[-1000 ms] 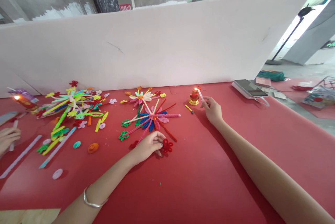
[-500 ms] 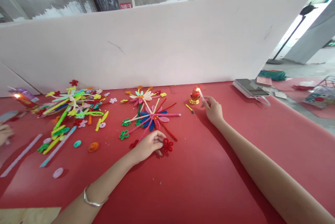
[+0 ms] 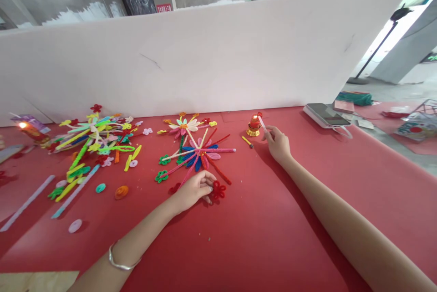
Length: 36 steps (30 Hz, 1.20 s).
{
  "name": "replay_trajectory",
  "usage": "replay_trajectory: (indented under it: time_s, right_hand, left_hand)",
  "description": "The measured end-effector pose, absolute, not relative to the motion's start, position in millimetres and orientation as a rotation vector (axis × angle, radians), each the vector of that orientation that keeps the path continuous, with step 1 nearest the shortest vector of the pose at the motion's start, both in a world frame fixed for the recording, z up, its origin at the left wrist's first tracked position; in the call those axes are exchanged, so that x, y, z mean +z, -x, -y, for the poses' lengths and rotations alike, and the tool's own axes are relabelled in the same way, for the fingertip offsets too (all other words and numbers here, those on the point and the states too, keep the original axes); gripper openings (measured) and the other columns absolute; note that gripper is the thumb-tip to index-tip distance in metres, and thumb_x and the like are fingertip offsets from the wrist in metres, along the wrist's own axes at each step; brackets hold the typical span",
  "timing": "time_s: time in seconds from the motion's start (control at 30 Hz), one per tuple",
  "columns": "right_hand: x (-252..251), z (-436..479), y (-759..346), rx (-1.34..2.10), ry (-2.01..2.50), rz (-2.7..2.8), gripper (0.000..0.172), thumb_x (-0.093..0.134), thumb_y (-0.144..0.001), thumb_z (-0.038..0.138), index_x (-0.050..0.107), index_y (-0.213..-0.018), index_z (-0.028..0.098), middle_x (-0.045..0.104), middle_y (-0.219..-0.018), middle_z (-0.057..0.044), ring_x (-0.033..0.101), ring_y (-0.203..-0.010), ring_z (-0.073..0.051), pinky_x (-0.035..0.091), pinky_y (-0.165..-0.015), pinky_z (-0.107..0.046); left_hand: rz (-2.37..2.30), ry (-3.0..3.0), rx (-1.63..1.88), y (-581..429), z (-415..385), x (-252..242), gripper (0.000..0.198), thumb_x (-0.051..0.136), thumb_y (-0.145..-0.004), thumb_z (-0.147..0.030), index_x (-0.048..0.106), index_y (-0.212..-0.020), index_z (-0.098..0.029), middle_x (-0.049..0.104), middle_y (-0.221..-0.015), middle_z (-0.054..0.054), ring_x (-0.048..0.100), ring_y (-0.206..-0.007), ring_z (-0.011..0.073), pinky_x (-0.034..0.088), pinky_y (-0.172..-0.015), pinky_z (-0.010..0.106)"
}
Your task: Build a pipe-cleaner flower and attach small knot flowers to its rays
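My right hand (image 3: 279,144) is closed on a thin translucent white stick that looks like a glue stick (image 3: 262,123), its tip at the flame of a lit red candle (image 3: 254,122) on a gold base. My left hand (image 3: 196,188) pinches a red pipe-cleaner flower (image 3: 219,189) low over the table. Just beyond it lies a pipe-cleaner piece (image 3: 200,151) with blue and pink petals and radiating stems, some ending in green flowers (image 3: 161,176). A short yellow stick (image 3: 247,141) with a dark end rests near the candle.
A second lit candle (image 3: 32,131) and a heap of colourful pipe-cleaner flowers (image 3: 94,130) are on the left. Coils, including an orange one (image 3: 121,192), lie nearby. A white board (image 3: 211,59) closes off the red table's (image 3: 259,237) back. A device with a cable (image 3: 326,115) sits right.
Another person's hand at the left edge has drawn back almost out of view. My two hands have stayed nearly still.
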State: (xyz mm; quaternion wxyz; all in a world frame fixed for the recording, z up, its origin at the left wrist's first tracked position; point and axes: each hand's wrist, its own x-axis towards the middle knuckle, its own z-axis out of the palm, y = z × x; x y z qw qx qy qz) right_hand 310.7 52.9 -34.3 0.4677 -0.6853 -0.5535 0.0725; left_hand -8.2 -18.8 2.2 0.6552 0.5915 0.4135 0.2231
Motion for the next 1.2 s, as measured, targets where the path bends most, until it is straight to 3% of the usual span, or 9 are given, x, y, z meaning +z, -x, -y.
replay_trajectory:
  time_s: [0.63,1.2]
  right_hand:
    - [-33.6,-52.7,-310.0,0.166,1.714,1.343,0.039,0.031,-0.088,0.039,0.059,-0.104,0.018,0.068,-0.073,-0.003,0.048,-0.051,-0.014,0.035,-0.063,-0.027]
    - [-30.3,-49.6,-307.7,0.168,1.712,1.329,0.038,0.033,-0.086,0.039,0.059,-0.104,0.018,0.067,-0.071,-0.003,0.047,-0.049,-0.013,0.034,-0.058,-0.026]
  left_hand:
    - [-0.947,-1.326,0.515,8.3,19.1,2.4,0.022,0.061,-0.069,-0.02,0.05,-0.088,-0.016,0.055,-0.081,0.002,0.059,-0.066,0.0131,0.048,-0.054,0.025]
    - [-0.938,-1.334,0.513,8.6,18.9,2.0,0.022,0.06,-0.07,-0.019,0.05,-0.088,-0.016,0.054,-0.082,0.002,0.058,-0.068,0.0132,0.049,-0.054,0.025]
